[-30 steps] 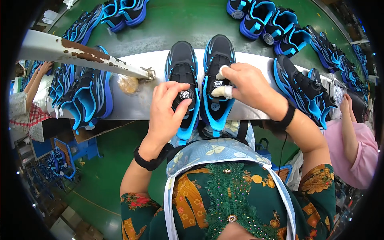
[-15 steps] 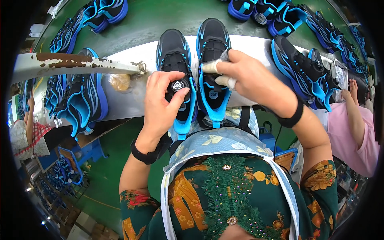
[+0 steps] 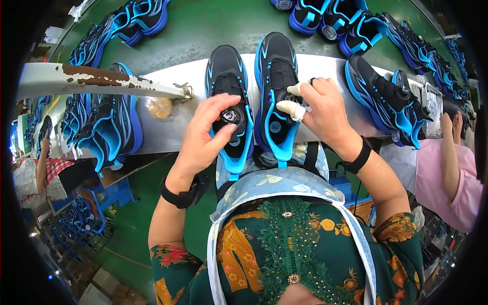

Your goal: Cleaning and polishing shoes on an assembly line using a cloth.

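Two black sneakers with bright blue linings and blue-purple soles lie side by side before me, toes pointing away. On the left sneaker, thumb and forefinger of my left hand grip the sides of a round black lacing dial on the tongue. My right hand is at the right sneaker; its thumb and forefinger, in pale finger cots, pinch that shoe's dark lacing dial, which they mostly cover. The other right fingers are curled.
A chipped white metal arm reaches in from the left over the pale bench. More such sneakers stand left, right and on the green surface beyond. Co-workers sit at both sides, one in a pink sleeve.
My right hand has come back from the lacing toward the right sneaker's dial, its fingers now pinching there. My left hand keeps its grip on the left dial.
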{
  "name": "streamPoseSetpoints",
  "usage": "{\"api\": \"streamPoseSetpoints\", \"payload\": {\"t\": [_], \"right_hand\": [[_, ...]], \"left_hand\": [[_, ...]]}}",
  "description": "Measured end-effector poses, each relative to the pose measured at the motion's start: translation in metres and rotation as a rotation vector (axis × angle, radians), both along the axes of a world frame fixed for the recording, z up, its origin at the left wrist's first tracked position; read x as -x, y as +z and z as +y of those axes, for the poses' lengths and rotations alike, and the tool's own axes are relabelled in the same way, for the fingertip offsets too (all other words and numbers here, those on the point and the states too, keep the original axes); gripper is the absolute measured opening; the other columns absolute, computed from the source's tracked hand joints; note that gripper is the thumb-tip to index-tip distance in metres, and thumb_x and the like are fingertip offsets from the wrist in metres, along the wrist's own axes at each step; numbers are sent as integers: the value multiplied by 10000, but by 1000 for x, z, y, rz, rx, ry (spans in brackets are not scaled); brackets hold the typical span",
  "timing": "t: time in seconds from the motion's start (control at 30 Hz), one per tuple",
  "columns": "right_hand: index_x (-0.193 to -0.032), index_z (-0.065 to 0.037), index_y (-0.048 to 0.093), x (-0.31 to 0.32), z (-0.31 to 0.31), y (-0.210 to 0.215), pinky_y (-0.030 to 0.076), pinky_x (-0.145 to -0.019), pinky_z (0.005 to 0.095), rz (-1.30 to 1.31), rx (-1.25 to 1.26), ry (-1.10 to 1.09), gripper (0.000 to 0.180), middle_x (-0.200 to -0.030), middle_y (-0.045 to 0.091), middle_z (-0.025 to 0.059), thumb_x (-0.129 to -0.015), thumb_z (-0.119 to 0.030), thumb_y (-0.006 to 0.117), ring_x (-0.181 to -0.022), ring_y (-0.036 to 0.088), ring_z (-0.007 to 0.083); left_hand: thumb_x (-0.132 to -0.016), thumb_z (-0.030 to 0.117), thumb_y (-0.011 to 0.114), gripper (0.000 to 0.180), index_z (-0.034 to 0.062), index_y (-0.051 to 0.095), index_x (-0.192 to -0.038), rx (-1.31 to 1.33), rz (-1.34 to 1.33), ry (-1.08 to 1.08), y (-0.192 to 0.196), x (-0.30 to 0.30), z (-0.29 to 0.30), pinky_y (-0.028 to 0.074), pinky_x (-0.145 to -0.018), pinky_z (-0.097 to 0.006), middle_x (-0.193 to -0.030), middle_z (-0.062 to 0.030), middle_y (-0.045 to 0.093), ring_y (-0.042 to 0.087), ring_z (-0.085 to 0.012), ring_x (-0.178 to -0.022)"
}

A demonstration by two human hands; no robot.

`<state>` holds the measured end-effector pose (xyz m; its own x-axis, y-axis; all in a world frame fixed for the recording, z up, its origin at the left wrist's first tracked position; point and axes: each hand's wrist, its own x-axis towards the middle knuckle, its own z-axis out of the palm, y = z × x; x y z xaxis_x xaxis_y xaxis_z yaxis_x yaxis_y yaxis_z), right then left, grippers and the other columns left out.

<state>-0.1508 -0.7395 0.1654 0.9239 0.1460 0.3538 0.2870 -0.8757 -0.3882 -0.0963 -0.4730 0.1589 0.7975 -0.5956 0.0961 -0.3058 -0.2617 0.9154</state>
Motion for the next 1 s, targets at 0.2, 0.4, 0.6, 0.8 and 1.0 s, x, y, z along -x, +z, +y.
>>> {"api": "streamPoseSetpoints", "payload": {"t": [0.2, 0.4, 0.6, 0.8, 1.0], "right_hand": [[-867, -75, 608, -9, 6, 4, 399, -699, 386, 53, -17, 152, 315, -775, 582, 76, -731, -301, 780, -729, 549, 277], [-882, -96, 637, -12, 4, 3, 396, -710, 383, 68, 49, 29, 275, -752, 561, 58, -735, -284, 773, -763, 540, 261], [-939, -98, 654, -5, 16, -5, 382, -714, 380, -70, -46, 25, 312, -735, 547, 57, -720, -282, 779, -758, 534, 256], [-938, -92, 650, -16, 6, -3, 388, -732, 376, -22, -6, 60, 321, -728, 548, 55, -728, -304, 770, -718, 532, 272], [-984, -112, 671, 3, 28, -20, 377, -784, 391, -128, -122, -99, 336, -798, 562, 59, -716, -276, 792, -796, 513, 264]], "left_hand": [[-784, 56, 662, 399, 42, 639, -1182, -97, -12, 68, 0, 2, 0, 414, -873, -290, -1149, -108, 596, 545, -195, -1037], [-795, 47, 652, 386, 41, 638, -1181, -57, -42, 10, 3, -1, -1, 400, -903, -289, -1188, -109, 593, 538, -200, -1125], [-788, 74, 682, 347, 61, 655, -1134, -71, -28, 99, -1, 1, -4, 447, -905, -333, -1160, -123, 599, 572, -255, -1093], [-785, 79, 690, 348, 61, 655, -1131, -87, 13, 79, 0, -1, -2, 453, -878, -318, -1148, -109, 602, 578, -240, -1074], [-784, 62, 685, 387, 37, 640, -1167, -110, -90, 80, 4, 2, -7, 406, -868, -272, -1169, -82, 590, 534, -158, -1021]]}}
